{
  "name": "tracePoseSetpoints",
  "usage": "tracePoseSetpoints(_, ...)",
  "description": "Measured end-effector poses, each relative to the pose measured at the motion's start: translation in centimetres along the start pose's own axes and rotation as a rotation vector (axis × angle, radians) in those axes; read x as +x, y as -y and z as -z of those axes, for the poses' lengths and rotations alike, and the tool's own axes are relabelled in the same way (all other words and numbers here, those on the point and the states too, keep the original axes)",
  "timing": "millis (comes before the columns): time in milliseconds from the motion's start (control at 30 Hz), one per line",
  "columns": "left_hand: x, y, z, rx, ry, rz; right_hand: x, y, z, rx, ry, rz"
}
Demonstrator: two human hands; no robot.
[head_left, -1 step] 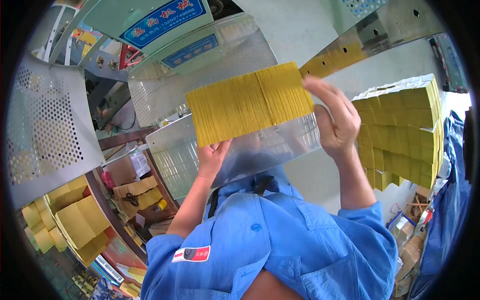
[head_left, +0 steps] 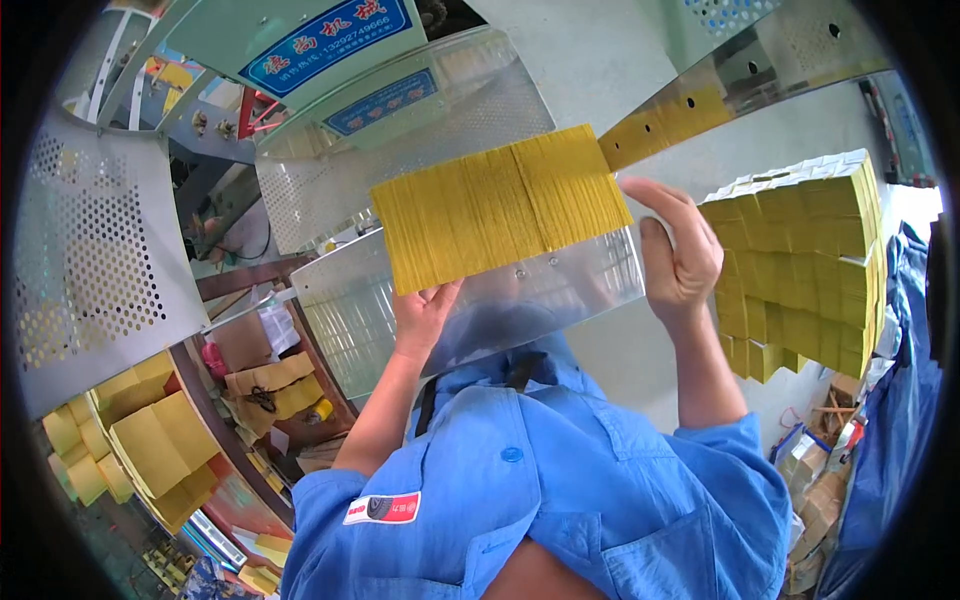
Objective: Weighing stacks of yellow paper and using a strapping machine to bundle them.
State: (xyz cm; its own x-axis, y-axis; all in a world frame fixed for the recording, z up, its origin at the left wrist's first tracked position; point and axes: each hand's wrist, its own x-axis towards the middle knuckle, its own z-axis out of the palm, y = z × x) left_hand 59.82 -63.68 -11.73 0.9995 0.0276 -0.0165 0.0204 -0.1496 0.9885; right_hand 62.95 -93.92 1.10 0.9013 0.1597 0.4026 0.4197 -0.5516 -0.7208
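A long stack of thin yellow paper sheets (head_left: 500,205) stands on edge on a shiny metal tray (head_left: 560,290) in front of me. My left hand (head_left: 425,312) presses against the stack's lower left end, palm up under it. At the right end, my right hand (head_left: 682,255) has its fingers curled against the stack. The stack is squeezed between both hands. More yellow sheets (head_left: 660,125) lie in a metal channel running up and to the right.
A tall pile of yellow paper bundles (head_left: 800,260) stands close at the right. A perforated metal panel (head_left: 90,260) is at the left, a green machine (head_left: 320,40) above. Yellow bundles (head_left: 150,440) fill a bin at lower left. Cardboard boxes (head_left: 815,490) sit at lower right.
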Motion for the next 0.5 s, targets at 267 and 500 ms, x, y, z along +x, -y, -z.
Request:
tracePoseSetpoints(267,1.1,1.1,0.8,-0.020,0.053,-0.011,-6.3,-6.9,-5.0,0.328,-0.049,-0.601)
tracePoseSetpoints(500,2.6,0.0,1.3,-0.059,0.127,0.029,-3.4,-6.8,-6.9,0.197,0.072,-0.353)
